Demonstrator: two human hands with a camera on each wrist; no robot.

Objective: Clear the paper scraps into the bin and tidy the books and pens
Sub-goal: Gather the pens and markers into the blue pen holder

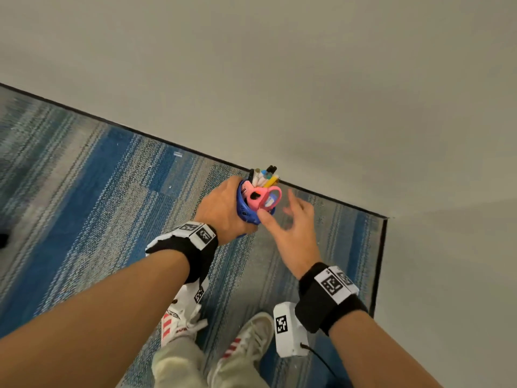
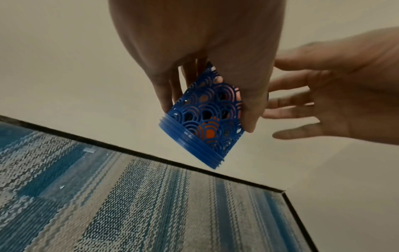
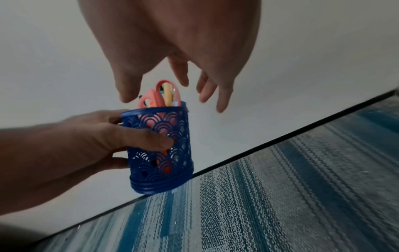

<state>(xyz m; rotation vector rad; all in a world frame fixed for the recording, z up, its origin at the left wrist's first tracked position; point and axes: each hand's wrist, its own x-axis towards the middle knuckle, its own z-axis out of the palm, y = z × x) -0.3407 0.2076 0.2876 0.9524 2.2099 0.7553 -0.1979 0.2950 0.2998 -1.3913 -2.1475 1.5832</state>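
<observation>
A blue openwork pen holder (image 1: 246, 210) (image 2: 207, 119) (image 3: 159, 150) hangs in the air over the carpet, near the table's edge. My left hand (image 1: 223, 211) (image 3: 103, 139) grips it round the side. Pink-handled scissors (image 1: 264, 197) (image 3: 159, 95) and several pens (image 1: 264, 175) stick out of its top. Just to its right, my right hand (image 1: 291, 219) (image 2: 323, 102) (image 3: 172, 85) hovers open with fingers spread, the thumb close to the holder's rim and holding nothing.
The pale table top (image 1: 307, 79) fills the upper part of the head view; its dark edge (image 1: 195, 152) runs diagonally to a corner (image 1: 387, 218). Blue and grey striped carpet (image 1: 98, 205) lies below, with tiny white scraps (image 1: 177, 154). My shoes (image 1: 251, 337) stand beneath.
</observation>
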